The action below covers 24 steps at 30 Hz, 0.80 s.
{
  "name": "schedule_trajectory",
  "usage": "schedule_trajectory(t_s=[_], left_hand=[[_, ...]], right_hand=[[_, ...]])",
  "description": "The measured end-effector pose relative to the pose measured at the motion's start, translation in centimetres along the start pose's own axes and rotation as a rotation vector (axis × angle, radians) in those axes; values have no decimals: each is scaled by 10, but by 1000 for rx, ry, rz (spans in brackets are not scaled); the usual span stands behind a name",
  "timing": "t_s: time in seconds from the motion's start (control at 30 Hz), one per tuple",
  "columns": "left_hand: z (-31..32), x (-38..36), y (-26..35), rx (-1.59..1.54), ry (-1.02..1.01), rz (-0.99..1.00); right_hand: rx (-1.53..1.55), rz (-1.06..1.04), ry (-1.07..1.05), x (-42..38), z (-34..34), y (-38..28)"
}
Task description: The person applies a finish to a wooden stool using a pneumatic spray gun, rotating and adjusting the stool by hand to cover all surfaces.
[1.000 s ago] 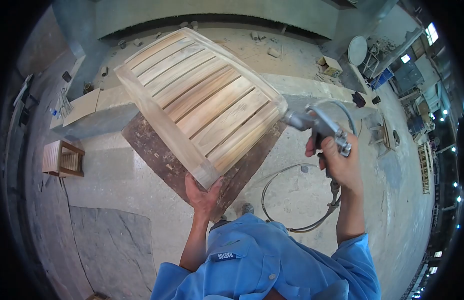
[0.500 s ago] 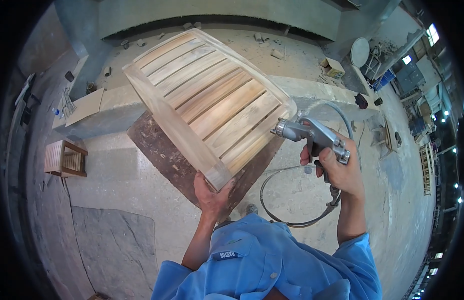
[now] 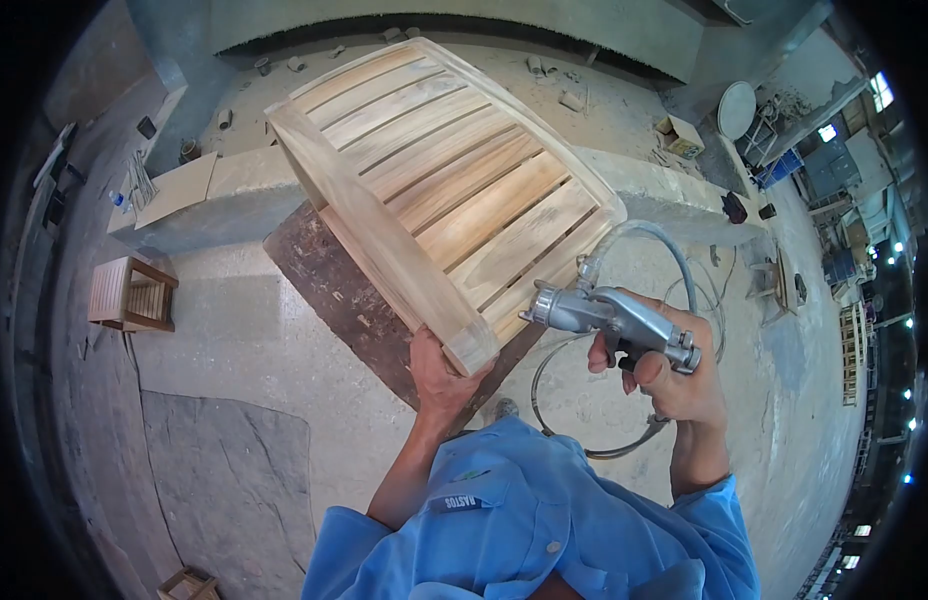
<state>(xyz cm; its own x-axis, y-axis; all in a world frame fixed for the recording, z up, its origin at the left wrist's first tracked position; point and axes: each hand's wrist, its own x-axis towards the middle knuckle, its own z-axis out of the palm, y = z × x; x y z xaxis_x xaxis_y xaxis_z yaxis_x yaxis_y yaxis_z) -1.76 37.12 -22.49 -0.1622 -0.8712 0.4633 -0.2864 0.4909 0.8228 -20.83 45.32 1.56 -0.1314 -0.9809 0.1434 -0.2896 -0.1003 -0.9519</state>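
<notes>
A slatted wooden panel [image 3: 454,180] with a pale frame fills the middle of the view, tilted above a dark brown board [image 3: 329,275]. My left hand [image 3: 446,378] grips its near corner, with the thumb on the side rail and the fingers partly hidden beneath. In my right hand [image 3: 674,375] is a silver spray gun [image 3: 614,318], its nozzle pointing left, close to the panel's near end slat. A grey hose [image 3: 649,228] curves up from the gun, and more hose loops below it.
A low concrete ledge [image 3: 249,190] runs behind the panel. Left on the floor are a small slatted stool [image 3: 132,293] and a dark sheet [image 3: 229,470]. A cardboard box [image 3: 680,136] and a round disc [image 3: 736,110] stand at the back right.
The panel has shifted slightly right in view, along with my left hand. The spray gun has moved a little left and down, and now overlaps the panel's near edge.
</notes>
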Motion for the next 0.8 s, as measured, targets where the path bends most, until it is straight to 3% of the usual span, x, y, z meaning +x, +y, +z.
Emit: schedule_trajectory(t_s=[0.17, 0.33, 0.57, 0.8], left_hand=[[-2, 4, 0, 40, 26, 83], [-4, 3, -2, 13, 11, 62], [-3, 3, -3, 18, 20, 57], [-2, 3, -4, 17, 52, 79]], right_hand=[[-60, 24, -16, 16, -12, -1], [-274, 34, 105, 59, -34, -3], [-85, 16, -69, 120, 28, -33], [-155, 42, 74, 159, 20, -13]])
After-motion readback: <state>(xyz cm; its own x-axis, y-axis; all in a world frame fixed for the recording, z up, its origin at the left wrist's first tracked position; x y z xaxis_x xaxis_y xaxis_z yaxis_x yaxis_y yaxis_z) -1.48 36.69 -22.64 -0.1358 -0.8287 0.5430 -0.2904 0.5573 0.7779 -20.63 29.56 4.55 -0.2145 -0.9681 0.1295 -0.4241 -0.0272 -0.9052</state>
